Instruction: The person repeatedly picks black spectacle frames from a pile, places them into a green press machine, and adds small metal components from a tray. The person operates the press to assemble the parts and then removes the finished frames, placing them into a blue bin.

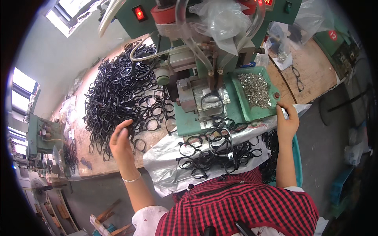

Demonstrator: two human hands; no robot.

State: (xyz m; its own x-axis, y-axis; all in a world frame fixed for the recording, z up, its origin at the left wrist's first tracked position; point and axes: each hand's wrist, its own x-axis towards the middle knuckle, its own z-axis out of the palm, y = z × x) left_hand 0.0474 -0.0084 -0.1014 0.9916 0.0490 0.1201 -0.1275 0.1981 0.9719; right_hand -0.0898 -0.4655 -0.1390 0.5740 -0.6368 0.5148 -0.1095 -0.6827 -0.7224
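Observation:
My left hand (123, 143) is at the near edge of a large heap of black eyeglass frames (118, 86). Its fingers are stretched out and apart, and I see no frame held in them. At the outer corner of a green tray (241, 94) full of small metal parts (256, 90), my right hand (288, 120) has thumb and fingertips drawn together beside a red knob (277, 95). Whatever lies between them is too small to make out. One eyeglass frame (212, 103) sits in the green bench machine (185, 122), below its vertical tubes. More frames (220, 151) lie on a silvery sheet (165, 159) across my lap.
A red lit switch (139, 13) is on the machine's upper housing. Clear hoses (182, 23) and a plastic bag (222, 19) hang in front of it. Another frame (298, 78) lies on the wooden table (319, 70) at right. A teal bin (296, 161) stands beside my right forearm.

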